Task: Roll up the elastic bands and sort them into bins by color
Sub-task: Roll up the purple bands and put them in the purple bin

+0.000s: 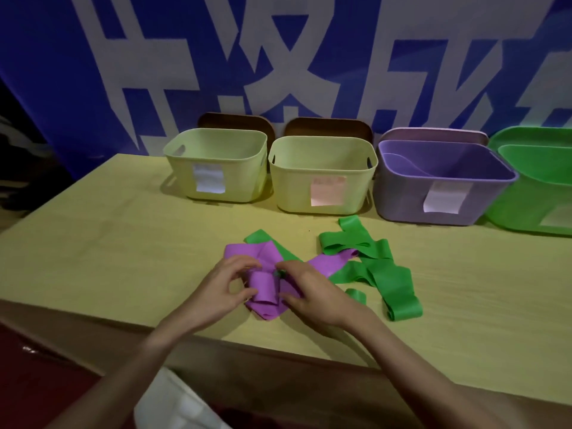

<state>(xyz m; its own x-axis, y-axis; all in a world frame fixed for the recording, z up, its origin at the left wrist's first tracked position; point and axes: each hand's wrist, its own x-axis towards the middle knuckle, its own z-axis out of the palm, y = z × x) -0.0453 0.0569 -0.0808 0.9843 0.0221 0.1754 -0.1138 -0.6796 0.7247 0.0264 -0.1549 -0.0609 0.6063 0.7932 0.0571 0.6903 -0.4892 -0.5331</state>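
Both bare forearms are reaching forward from the bottom edge and converging toward the middle. The left hand point(224, 287) is curling its fingers, thumb and fingertips pinching inward at the right side of the palm. The right hand point(312, 294) is lying palm down, fingers bent, its fingertips pinching close beside those of the left. The two hands are almost touching.

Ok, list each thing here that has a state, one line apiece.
purple band: partly rolled, both hands on the roll.
green bands: unrolled, loose on the table.
left hand: grip pinches the roll.
right hand: grip pinches the roll.
two pale yellow bins: open, lids behind.
purple bin: open, no bands seen inside.
green bin: open, partly out of frame.
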